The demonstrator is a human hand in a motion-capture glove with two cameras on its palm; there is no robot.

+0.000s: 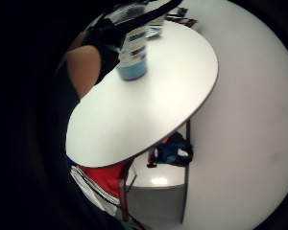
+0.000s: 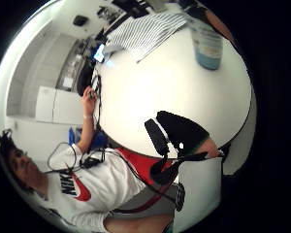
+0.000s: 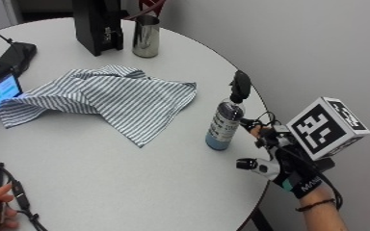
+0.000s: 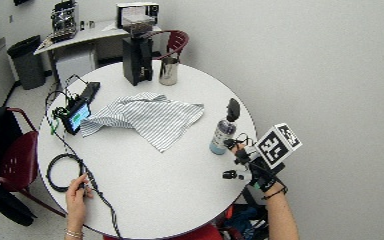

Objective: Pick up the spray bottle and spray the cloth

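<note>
On the round table [image 3: 108,159], the striped cloth [image 3: 117,96] lies at ten o'clock from the upright spray bottle [image 3: 226,118]. The gloved right hand [image 3: 281,156] hovers near the bottle's four o'clock; whether its grip is apart, I cannot tell.
</note>
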